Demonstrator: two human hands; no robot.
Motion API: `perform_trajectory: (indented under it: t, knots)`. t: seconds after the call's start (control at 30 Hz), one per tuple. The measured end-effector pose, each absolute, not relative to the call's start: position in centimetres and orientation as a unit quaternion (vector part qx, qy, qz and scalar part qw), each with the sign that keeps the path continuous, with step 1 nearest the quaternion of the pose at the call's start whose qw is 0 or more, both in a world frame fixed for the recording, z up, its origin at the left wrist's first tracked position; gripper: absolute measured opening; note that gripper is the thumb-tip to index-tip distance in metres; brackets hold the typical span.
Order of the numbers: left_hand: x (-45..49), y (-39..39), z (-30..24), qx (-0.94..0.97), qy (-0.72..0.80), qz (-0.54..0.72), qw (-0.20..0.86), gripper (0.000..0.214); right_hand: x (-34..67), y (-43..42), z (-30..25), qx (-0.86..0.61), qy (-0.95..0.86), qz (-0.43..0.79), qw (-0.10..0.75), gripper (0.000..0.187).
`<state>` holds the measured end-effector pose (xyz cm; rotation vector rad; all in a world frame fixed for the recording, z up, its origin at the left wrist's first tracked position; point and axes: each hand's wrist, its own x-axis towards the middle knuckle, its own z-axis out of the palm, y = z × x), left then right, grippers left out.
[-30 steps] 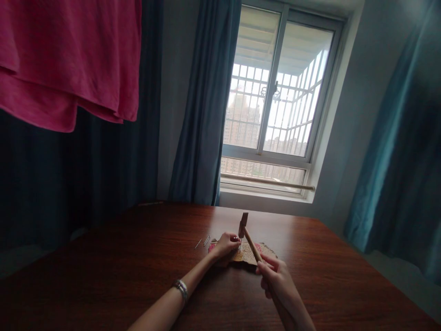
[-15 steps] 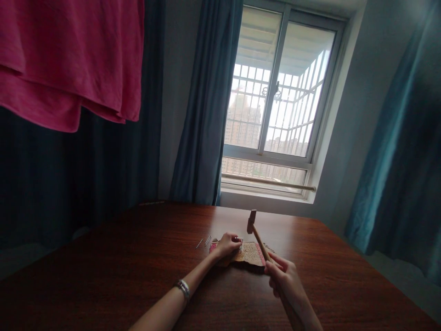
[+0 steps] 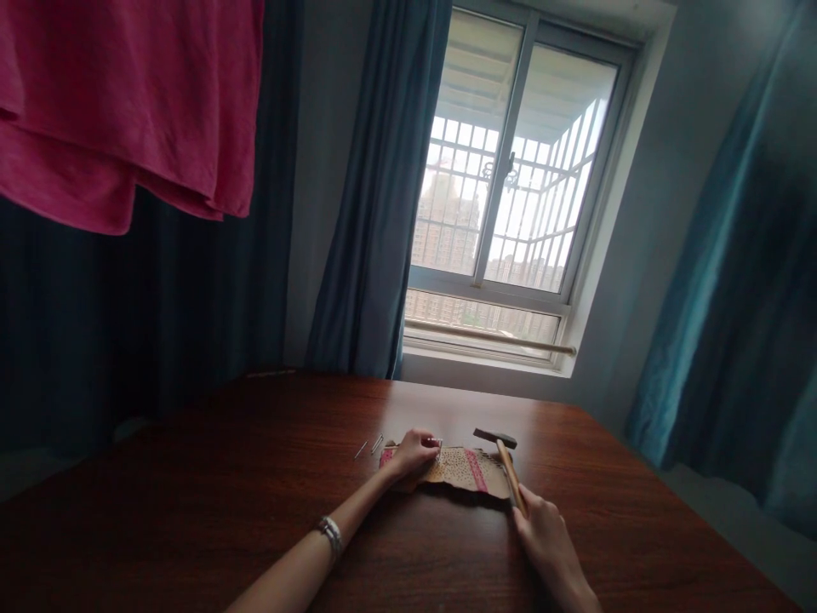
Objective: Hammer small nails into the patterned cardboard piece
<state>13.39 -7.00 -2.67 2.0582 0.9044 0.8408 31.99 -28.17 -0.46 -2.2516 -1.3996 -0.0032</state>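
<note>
My left hand (image 3: 414, 453) is closed in a pinch around a slim silver metal punch (image 3: 439, 444), most of it hidden by the fingers. Its lower end points down at a tan sheet (image 3: 456, 468), possibly leather or card, dotted with small dark marks and crossed by pink patterned bands. In my right hand (image 3: 539, 524) is a hammer (image 3: 507, 472), gripped by its wooden handle. The dark hammer head hangs over the sheet's right end, apart from the punch. A bracelet circles my left wrist.
Several thin metal rods (image 3: 376, 443) lie on the brown wooden table (image 3: 255, 494), left of the sheet. Beyond the far edge are a barred window (image 3: 504, 187) and blue curtains (image 3: 357, 213). A pink cloth (image 3: 159, 111) hangs at upper left.
The hammer has swung away to the right and its head has turned sideways, with my right hand shifting right and slightly lower. My left hand keeps the punch at the sheet.
</note>
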Motion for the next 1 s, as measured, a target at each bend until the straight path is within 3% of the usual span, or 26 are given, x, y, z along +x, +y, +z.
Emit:
perform_trajectory:
  t: [0.57, 1.0]
  knots:
    - [14.0, -4.7, -5.3, 0.818, 0.342, 0.331, 0.324, 0.026, 34.2, -27.0, -2.9, -0.826, -0.534, -0.012, 0.178, 0.024]
    - [13.6, -5.3, -4.4, 0.803, 0.342, 0.32, 0.369, 0.027, 33.3, -28.0, -4.1, -0.835, -0.525, -0.137, 0.087, 0.033]
